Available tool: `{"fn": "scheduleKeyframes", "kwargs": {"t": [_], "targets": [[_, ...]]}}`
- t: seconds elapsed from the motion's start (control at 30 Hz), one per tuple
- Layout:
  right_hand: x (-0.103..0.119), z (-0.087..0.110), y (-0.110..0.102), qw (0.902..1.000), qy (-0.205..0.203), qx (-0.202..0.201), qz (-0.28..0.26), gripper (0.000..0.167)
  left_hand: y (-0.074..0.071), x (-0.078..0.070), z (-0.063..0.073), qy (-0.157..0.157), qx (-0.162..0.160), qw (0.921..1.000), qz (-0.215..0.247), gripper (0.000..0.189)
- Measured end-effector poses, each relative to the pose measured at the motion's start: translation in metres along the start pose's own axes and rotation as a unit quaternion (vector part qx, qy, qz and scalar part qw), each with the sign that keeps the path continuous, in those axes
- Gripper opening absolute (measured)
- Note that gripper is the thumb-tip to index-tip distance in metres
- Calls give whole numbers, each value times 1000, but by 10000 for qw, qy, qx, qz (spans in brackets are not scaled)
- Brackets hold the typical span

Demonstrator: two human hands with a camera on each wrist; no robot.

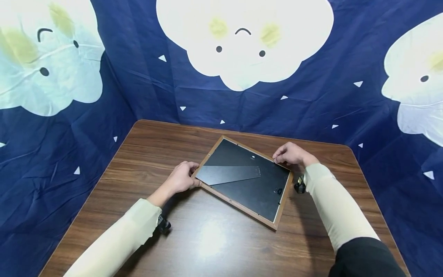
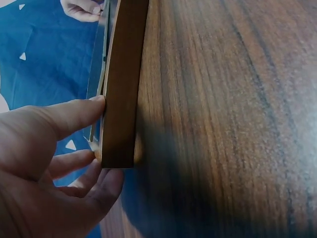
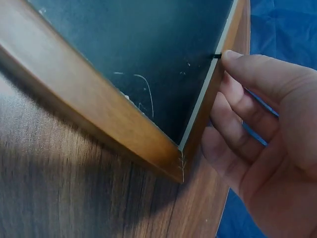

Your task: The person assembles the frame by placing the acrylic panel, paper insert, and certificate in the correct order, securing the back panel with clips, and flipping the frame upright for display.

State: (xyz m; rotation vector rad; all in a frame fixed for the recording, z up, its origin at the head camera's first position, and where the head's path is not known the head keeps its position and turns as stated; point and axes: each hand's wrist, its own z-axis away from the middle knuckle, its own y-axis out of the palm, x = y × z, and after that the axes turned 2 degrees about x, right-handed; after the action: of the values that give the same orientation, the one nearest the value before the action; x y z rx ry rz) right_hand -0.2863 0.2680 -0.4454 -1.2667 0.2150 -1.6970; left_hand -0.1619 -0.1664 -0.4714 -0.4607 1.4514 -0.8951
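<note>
A wooden picture frame lies face down on the table, set at an angle. Its black backing board faces up, with a grey stand leg flat across it. At the left corner my left hand grips the frame, thumb on the upper edge and fingers around the corner. My right hand is at the far edge near the right corner. There, in the right wrist view, the thumb presses by a small black tab while the curled fingers sit against the frame's outer side.
The brown wood-grain table extends around the frame. Behind it hangs a dark blue cloth with white clouds and small triangles. Dark wrist devices are under both pale sleeves.
</note>
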Motion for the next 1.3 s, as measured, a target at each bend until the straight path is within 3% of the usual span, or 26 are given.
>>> {"fn": "scheduleKeyframes", "kwargs": {"t": [0.47, 1.07, 1.3], "targets": [[4, -3, -2, 9997, 115, 221, -82, 20, 4, -1, 2, -251, -96, 9996, -13, 67], [11, -10, 1, 9954, 344, 88, 890, 10, 4, -8, -2, -437, 51, 9986, -295, 69], [13, -12, -1, 9967, 620, 269, 457, 11, 5, -9, -2, -399, 32, 9985, -361, 69]]}}
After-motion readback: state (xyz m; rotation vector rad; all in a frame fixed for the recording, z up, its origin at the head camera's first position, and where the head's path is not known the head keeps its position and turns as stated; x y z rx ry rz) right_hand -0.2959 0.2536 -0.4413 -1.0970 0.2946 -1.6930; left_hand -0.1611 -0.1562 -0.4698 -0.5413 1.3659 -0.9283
